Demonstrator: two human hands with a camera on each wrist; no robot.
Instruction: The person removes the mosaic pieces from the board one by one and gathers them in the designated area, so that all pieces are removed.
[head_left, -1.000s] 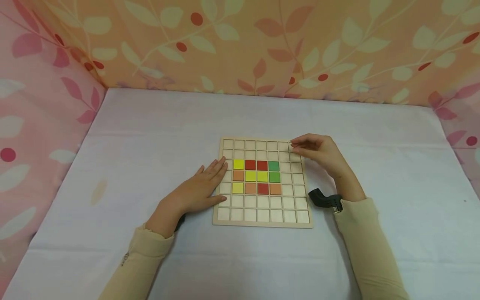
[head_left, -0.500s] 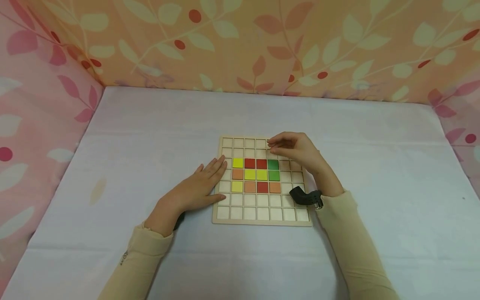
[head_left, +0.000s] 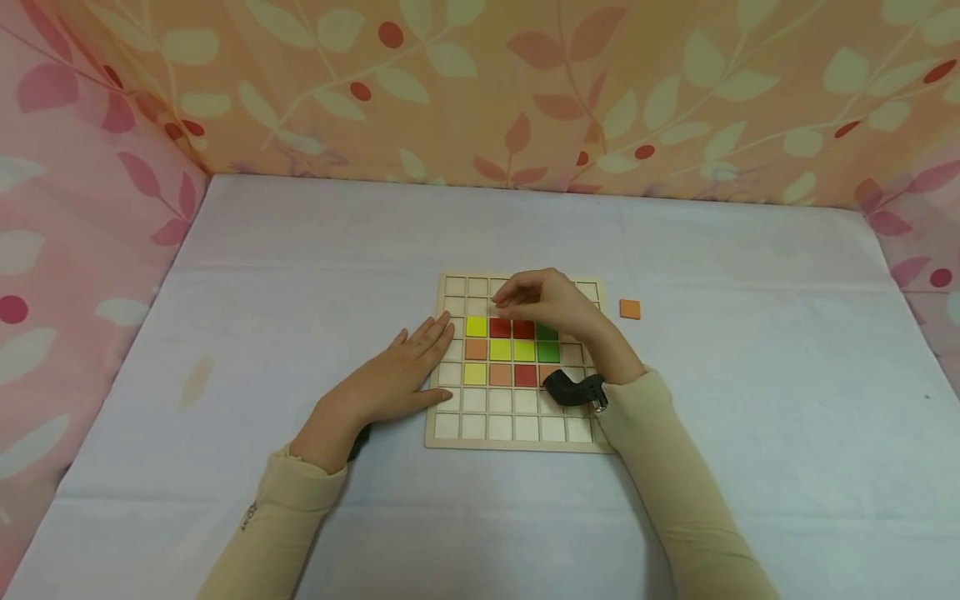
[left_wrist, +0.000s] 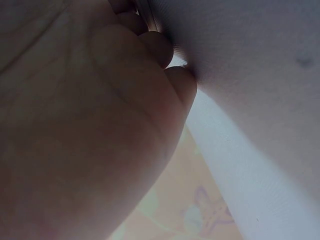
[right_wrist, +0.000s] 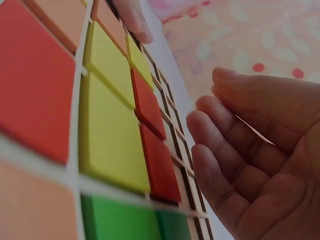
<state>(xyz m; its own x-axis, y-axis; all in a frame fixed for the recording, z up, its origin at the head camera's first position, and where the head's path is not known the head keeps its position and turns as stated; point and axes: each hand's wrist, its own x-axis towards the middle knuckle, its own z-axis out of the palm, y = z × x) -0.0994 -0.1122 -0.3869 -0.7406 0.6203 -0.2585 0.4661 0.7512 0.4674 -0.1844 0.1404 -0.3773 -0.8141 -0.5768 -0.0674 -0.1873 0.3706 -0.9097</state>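
Observation:
A square wooden grid board (head_left: pixel 525 427) lies on the white cloth, with red, yellow, green and orange square tiles set in its middle cells. My left hand (head_left: pixel 397 375) rests on the board's left edge, fingers straight and thumb apart. Over the upper rows hovers my right hand (head_left: pixel 558 304), its fingertips above the red tile (head_left: pixel 500 328). The right wrist view shows the right hand's fingers (right_wrist: pixel 215 175) loosely bent, with nothing visible between them and the thumb. Past the board's right edge sits a loose orange tile (head_left: pixel 630 309). In the left wrist view, the left palm (left_wrist: pixel 90 125) fills much of the picture.
White cloth (head_left: pixel 787 375) covers the table around the board. Floral fabric walls (head_left: pixel 480 92) stand along the back and both sides. A black wrist device (head_left: pixel 573 389) on the right wrist overlaps the board's lower right in the head view.
My right hand has moved left across the board's upper rows, and the loose orange tile has come into view at the right. The left hand and the set tiles have stayed put.

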